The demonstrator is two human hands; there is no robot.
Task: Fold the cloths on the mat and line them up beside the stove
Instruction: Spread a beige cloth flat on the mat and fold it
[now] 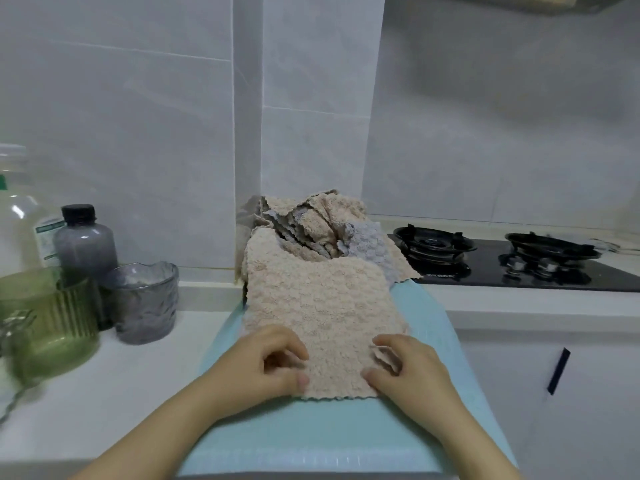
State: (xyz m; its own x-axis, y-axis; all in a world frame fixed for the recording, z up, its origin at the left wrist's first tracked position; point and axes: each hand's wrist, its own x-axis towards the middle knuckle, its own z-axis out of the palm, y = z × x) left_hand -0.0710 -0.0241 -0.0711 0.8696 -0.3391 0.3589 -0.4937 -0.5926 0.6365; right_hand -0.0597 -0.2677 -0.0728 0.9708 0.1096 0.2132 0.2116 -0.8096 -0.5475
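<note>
Stove (519,268) sits at the right of the counter (138,368), and the teal mat (311,434) lies in front of us with the unfolded pile (311,220) heaped at its far end, just beside the stove. One beige cloth (322,306) lies flat on the mat, its far edge lapping the pile, and our left hand (273,362) and right hand (408,368) each pinch a near corner with curled fingers. We read this as the first fold starting: the next move calls for lifting both corners together and carrying them squarely to the far edge without dragging the pile.
</note>
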